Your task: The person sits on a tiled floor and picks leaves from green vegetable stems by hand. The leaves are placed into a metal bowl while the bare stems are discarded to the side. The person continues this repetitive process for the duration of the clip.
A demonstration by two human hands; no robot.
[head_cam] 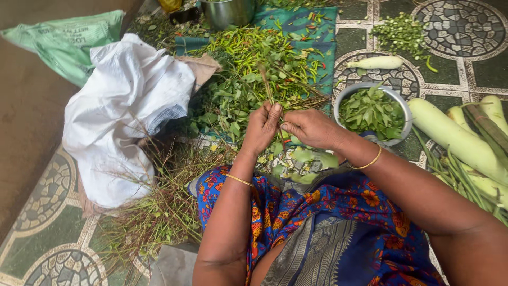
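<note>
A white sack (124, 114) lies left of the hands, pale gourds (455, 135) to their right. A steel bowl (398, 100) of leaves sits just beside the right hand (312, 128). Both it and the left hand (262, 127) pinch a thin stem (266, 85), held above the leaf pile (238, 92).

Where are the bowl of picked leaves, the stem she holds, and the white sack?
bowl of picked leaves (400, 106), head view, right metal rim.
stem (264, 80), head view, bare stalk above the left hand.
white sack (124, 100), head view, middle of the cloth.
</note>
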